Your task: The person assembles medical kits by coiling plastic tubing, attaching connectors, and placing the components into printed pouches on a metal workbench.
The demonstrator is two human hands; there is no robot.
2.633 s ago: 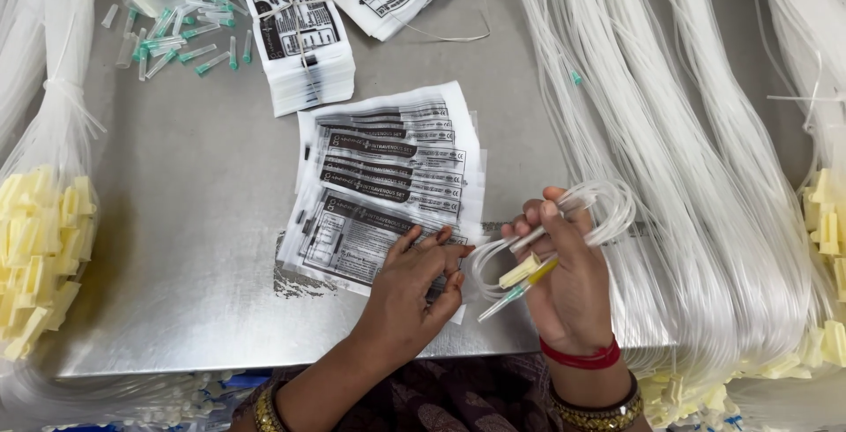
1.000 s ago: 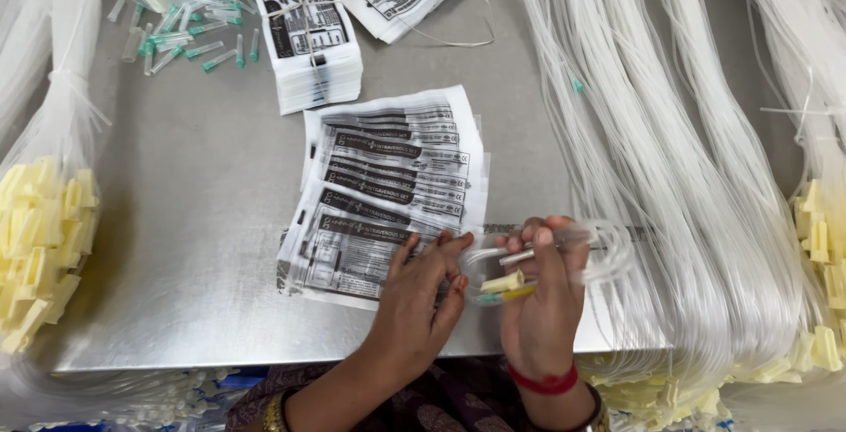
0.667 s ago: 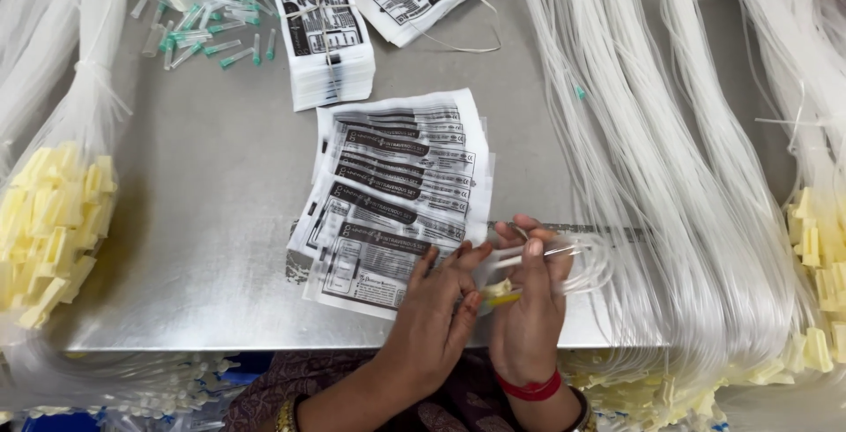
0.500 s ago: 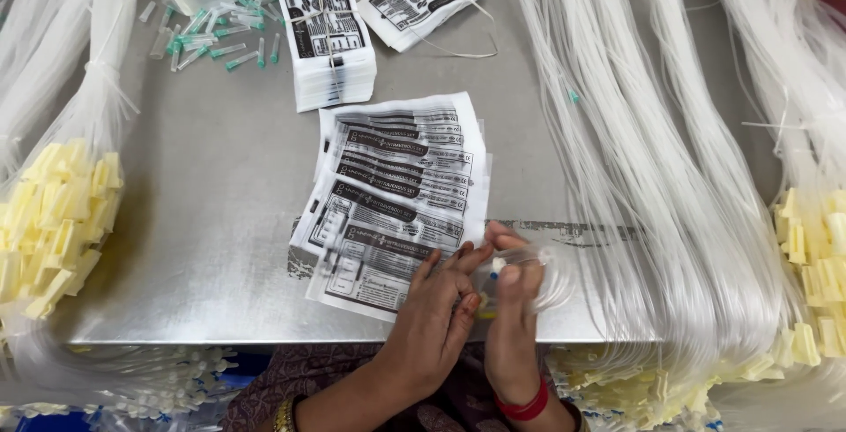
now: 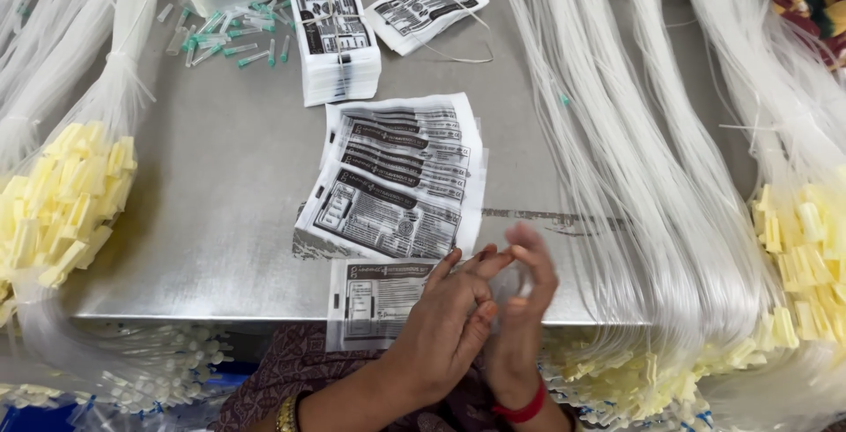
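Near edge of tabletop (image 5: 220, 238), centre: L hand (image 5: 449, 326) and R hand (image 5: 520, 309) were pressed together fingertip to fingertip, just over the edge. L fingers were curled, tips against the R palm side. R fingers stood upright and slightly bent. Something pale or clear showed between them, but I couldn't tell what was pinched, if anything. There was a red bangle (image 5: 522, 411) on the R wrist.

A flat printed pouch (image 5: 374, 301) lay touching the L hand on its left side, half overhanging the near edge. Its R end was hidden under the L fingers, so grip on it was unclear.

Judgement: the step looked like working sthg small at the pouch's R end, approx. at its mouth. A next move there would call for a steady hold on the pouch so it doesn't slide off the edge, and for fingers clear of the opening.

Just beyond, mid-tabletop: a fanned pile of printed pouches (image 5: 397, 176), apart from the hands.

L edge: a clear tubing bundle (image 5: 88, 70) ending in yellow connectors (image 5: 62, 194). R side: long clear tubing bundles (image 5: 634, 176) ran near to far, with more yellow ends (image 5: 802, 247) by the R edge.

Far side: a tied stack of pouches (image 5: 335, 35), a loose pouch (image 5: 427, 9) beside it, and green-tipped small parts (image 5: 233, 35) scattered toward the far L corner.
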